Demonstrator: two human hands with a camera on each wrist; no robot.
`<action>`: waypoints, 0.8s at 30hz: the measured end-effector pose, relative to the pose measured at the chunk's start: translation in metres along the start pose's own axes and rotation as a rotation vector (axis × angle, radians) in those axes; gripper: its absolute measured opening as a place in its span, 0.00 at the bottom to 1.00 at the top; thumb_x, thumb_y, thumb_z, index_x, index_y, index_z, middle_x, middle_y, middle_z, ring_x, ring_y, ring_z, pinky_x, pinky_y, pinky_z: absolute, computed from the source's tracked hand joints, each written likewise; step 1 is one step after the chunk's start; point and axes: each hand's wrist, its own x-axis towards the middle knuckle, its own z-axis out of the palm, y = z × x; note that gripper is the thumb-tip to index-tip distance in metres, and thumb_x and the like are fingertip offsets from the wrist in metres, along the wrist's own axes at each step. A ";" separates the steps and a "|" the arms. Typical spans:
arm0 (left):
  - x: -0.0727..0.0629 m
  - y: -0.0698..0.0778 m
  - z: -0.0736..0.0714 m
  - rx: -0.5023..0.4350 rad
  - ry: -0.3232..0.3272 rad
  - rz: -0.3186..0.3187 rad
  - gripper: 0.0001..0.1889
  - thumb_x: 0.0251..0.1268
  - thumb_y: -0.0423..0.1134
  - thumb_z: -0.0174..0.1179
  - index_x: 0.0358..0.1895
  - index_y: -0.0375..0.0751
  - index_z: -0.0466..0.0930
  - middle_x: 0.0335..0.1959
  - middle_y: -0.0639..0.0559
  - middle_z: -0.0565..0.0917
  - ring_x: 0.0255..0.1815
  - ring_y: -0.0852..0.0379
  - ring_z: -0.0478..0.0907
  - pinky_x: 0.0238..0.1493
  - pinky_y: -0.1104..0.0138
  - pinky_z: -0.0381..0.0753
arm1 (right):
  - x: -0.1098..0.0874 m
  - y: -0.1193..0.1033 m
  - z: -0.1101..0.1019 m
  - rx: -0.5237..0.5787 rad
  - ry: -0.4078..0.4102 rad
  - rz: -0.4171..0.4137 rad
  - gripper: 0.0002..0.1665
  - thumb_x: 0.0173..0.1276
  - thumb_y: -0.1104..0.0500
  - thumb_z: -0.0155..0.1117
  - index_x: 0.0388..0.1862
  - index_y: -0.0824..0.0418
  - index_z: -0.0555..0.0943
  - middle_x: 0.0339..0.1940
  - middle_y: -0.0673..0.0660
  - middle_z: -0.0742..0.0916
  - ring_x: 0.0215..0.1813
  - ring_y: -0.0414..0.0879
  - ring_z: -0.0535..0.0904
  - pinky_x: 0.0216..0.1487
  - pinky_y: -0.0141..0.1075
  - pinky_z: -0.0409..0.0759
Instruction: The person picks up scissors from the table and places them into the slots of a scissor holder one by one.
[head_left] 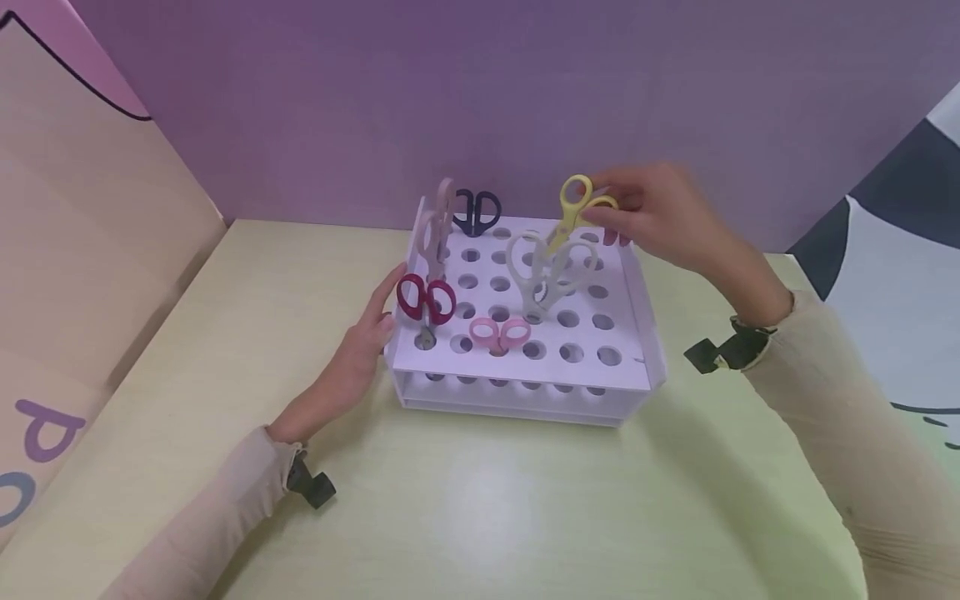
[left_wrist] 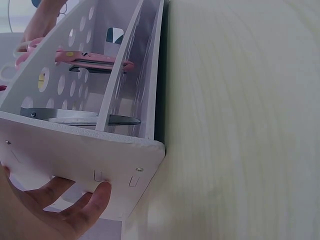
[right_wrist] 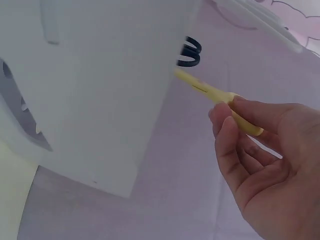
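A white perforated rack (head_left: 647, 333) stands on the table with several scissors upright in its holes. My left hand (head_left: 356, 354) rests against its left side panel, and the fingertips touch the panel in the left wrist view. Over the back right holes, my right hand (head_left: 660, 212) pinches yellow scissors (head_left: 564, 230) by a handle loop, blades down. Their tips are hidden behind white scissors (head_left: 536, 312). Red scissors (head_left: 424, 302) and small pink scissors (head_left: 498, 342) stand at the front. Black scissors (head_left: 473, 218) and dusty-pink scissors (head_left: 437, 262) stand at the back left.
The pale wooden table (head_left: 337, 517) extends in front and to both sides of the rack. A purple wall (head_left: 480, 100) rises close behind it. Each wrist wears a dark strap-on device, the right one (head_left: 738, 346) near the rack's right side.
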 end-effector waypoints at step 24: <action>-0.001 0.002 0.006 0.024 0.000 0.010 0.31 0.75 0.56 0.38 0.78 0.79 0.40 0.80 0.63 0.50 0.76 0.47 0.61 0.66 0.40 0.67 | 0.008 0.015 0.043 -0.135 -0.097 -0.020 0.07 0.66 0.66 0.67 0.43 0.64 0.86 0.35 0.57 0.89 0.38 0.48 0.84 0.39 0.27 0.77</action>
